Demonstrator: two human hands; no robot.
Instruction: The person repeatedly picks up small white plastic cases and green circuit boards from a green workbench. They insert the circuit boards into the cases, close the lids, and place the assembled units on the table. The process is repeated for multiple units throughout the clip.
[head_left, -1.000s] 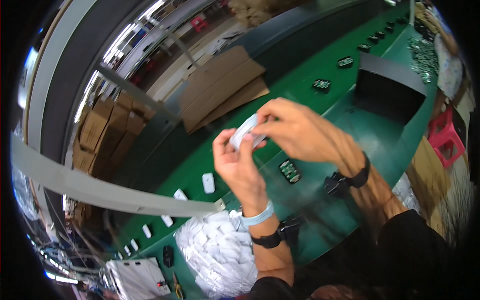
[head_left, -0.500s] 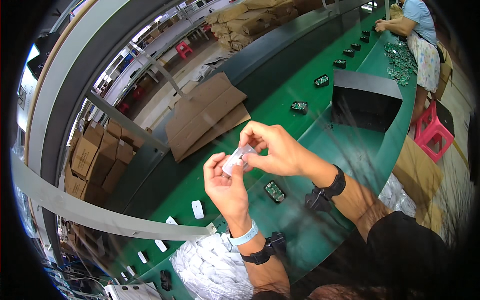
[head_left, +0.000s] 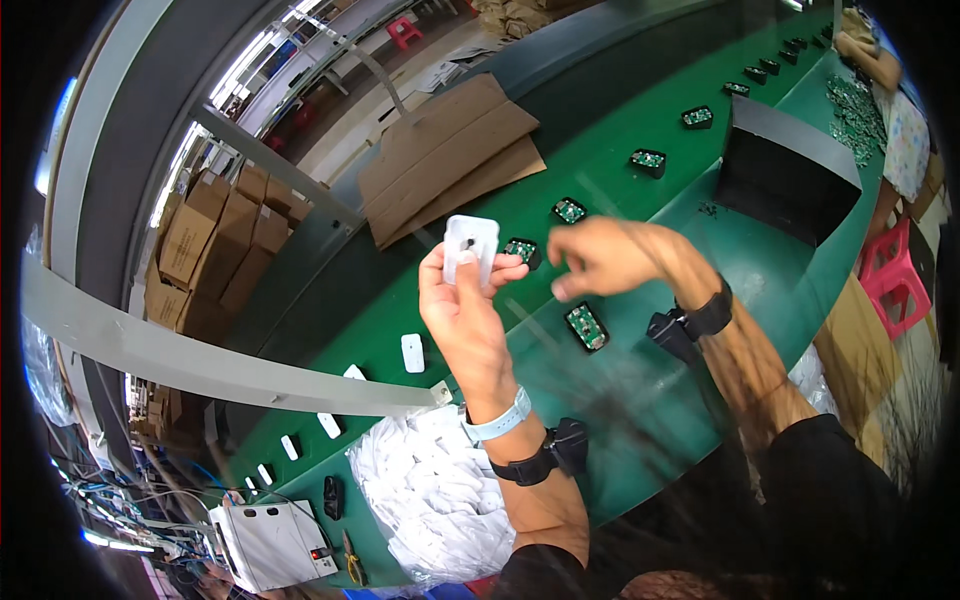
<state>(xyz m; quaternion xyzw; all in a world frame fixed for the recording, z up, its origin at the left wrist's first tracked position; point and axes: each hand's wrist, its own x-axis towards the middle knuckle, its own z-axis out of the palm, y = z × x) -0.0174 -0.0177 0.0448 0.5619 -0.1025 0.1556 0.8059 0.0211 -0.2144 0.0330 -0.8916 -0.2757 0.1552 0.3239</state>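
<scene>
My left hand (head_left: 463,315) pinches a white plastic cover (head_left: 482,238) upright, its hollow side facing me. A small dark part shows on the cover above my thumb. My right hand (head_left: 622,257), slightly blurred, hovers to the right with thumb and fingers apart and nothing visible between them. Below it on the green bench lies a black housing with a green circuit board (head_left: 587,326). A similar housing (head_left: 521,252) sits just behind my left fingertips, and another (head_left: 569,209) is a little farther back.
Several more housings recede along the green belt (head_left: 610,190). A black open box (head_left: 785,170) stands at right. White covers fill a plastic bag (head_left: 430,500) near my left forearm; others, like this white cover (head_left: 412,353), line the belt. Pliers (head_left: 353,560) lie by a white machine (head_left: 270,545).
My right hand has come off the white cover and moved right. The left hand now holds the cover alone, turned upright. The whole view has shifted, and nearer housings have come into sight.
</scene>
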